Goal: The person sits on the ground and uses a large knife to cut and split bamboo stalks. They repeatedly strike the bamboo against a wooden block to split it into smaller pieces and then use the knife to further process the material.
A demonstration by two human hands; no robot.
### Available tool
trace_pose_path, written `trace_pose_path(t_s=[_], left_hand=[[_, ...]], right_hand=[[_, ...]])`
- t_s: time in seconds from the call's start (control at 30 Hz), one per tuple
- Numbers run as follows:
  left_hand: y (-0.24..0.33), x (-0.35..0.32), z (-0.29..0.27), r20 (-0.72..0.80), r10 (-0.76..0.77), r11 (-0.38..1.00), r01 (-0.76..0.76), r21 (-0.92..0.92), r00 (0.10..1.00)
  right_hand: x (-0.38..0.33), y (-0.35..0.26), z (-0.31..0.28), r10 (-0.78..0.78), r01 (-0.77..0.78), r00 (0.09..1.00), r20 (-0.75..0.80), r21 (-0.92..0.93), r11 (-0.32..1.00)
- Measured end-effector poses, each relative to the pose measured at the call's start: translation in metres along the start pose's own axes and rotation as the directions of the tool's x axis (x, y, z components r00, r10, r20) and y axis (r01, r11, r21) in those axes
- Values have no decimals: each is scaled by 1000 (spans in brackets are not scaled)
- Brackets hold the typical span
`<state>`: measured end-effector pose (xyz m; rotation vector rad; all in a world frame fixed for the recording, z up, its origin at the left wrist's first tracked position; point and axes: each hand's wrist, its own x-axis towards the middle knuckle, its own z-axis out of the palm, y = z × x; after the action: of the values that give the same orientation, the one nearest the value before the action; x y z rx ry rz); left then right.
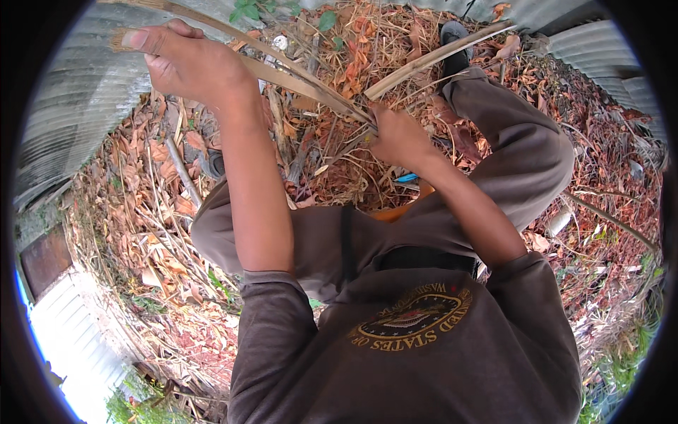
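Leaf-littered ground beside corrugated sheeting (63, 92): left hand (187, 60) clenched round dry split cane strips (296, 74) at their far end, right hand (399, 138) gripping them nearer the body, long axis running between the hands.

Dry, fibrous, matt bamboo strips (296, 78); ridged metal sheeting (78, 92).

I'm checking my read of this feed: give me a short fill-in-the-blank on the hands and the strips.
1. The left hand grips the end of a long dry ____ strip.
2. The right hand is closed where the strips ____.
3. The ground is covered with dry ____.
4. The person's trousers are ____.

Missing words: bamboo; meet; leaves; brown
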<state>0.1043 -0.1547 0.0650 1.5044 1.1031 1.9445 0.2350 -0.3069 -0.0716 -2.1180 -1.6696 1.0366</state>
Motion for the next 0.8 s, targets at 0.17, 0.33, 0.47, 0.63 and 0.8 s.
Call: trace_pose_path(t_s=[0.17, 0.33, 0.47, 0.63, 0.8], left_hand=[[-9, 4, 3, -43, -4, 997, 7, 80, 999], [-9, 4, 9, -28, -1, 990, 5, 144, 1000], [-17, 2, -7, 11, 74, 993, -74, 93, 997], [-18, 9, 4, 18, 77, 996, -75, -56, 997], [-19, 11, 2, 5, 45, 999, -45, -19, 999]], right_hand=[[2, -41, -12, -128, 164, 985, -118, 378, 911], [32, 112, 134, 172, -159, 980, -98, 126, 979], [40, 101, 116, 246, -306, 944, 222, 303, 903], [34, 89, 76, 180, -276, 940, 289, 338, 900], [16, 42, 37, 143, -138, 989, 43, -114, 984]])
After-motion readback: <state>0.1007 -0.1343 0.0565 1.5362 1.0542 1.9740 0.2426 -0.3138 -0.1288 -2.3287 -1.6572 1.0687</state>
